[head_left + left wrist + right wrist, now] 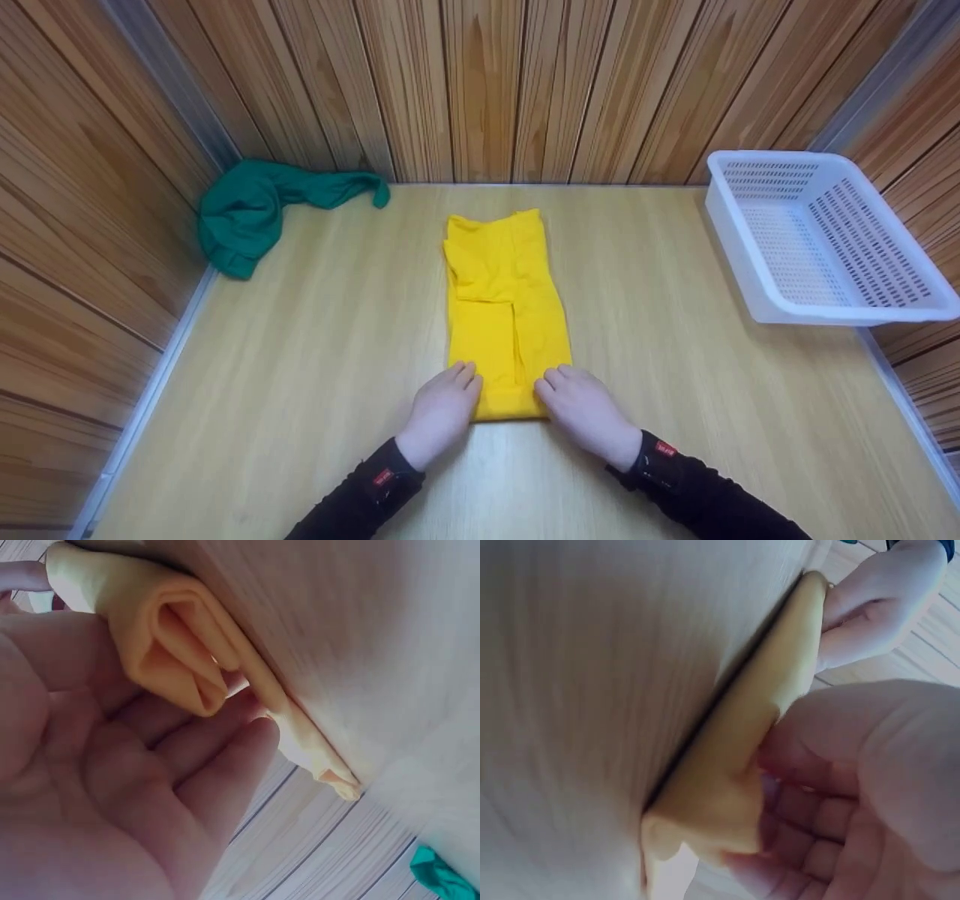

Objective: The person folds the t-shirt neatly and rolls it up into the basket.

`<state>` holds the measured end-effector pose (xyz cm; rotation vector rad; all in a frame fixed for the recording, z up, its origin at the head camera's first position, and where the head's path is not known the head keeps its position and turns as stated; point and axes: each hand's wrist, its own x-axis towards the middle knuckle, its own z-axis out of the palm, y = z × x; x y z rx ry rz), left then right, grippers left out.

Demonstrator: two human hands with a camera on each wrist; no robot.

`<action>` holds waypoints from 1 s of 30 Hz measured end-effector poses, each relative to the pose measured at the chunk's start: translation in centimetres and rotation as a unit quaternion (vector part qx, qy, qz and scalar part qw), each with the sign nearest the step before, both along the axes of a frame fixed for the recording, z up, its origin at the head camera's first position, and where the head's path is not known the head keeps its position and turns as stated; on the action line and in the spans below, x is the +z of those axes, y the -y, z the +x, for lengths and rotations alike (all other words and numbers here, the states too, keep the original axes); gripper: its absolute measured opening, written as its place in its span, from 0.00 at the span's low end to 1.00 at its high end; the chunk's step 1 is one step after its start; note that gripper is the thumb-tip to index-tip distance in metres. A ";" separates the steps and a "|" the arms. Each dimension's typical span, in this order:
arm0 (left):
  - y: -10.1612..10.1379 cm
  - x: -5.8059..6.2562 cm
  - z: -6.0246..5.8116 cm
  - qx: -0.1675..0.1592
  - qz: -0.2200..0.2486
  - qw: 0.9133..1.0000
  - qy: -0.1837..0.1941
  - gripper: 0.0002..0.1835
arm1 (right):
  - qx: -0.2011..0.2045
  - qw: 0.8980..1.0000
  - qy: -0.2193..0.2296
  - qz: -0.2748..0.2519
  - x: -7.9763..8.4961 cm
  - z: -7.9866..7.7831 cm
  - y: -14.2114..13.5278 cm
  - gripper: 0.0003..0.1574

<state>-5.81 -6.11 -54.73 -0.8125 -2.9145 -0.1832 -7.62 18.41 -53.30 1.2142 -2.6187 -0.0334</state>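
Observation:
A yellow shirt [487, 337] lies folded into a long narrow strip at the middle of the table, with a sleeve-like flap folded over its far part. Its near end is turned over into a thick roll. My left hand [444, 409] grips the left corner of that roll, and my right hand [589, 409] holds the right corner. In the left wrist view, the layered roll [180, 637] shows its open side, with fingers behind it. From the right wrist, thumb and fingers pinch the roll's edge [727, 742]; part of the fingers is hidden by cloth.
A crumpled green cloth [244, 214] lies in the back left corner against the wall. At the back right stands a white perforated plastic basket [765, 289]. Wood-plank walls [480, 90] border the pale wooden table [337, 322] at the back and both sides.

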 end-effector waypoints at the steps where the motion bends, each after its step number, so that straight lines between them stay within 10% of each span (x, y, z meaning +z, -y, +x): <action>1: 0.0 0.0 0.1 0.000 -0.005 1.000 0.012 0.16 | -0.002 1.000 -0.008 0.002 0.0 0.2 0.0 0.08; 12: -0.1 0.2 0.8 0.016 -0.011 0.996 0.085 0.35 | -0.011 0.999 -0.022 0.031 0.0 1.0 0.6 0.19; 20: -0.1 0.6 0.5 0.010 -0.036 0.995 0.087 0.31 | -0.003 0.996 -0.070 0.047 -0.2 0.8 0.8 0.10; 30: 0.8 1.3 0.4 0.001 0.011 0.992 0.123 0.26 | 0.014 1.000 -0.010 0.005 0.2 0.3 0.1 0.07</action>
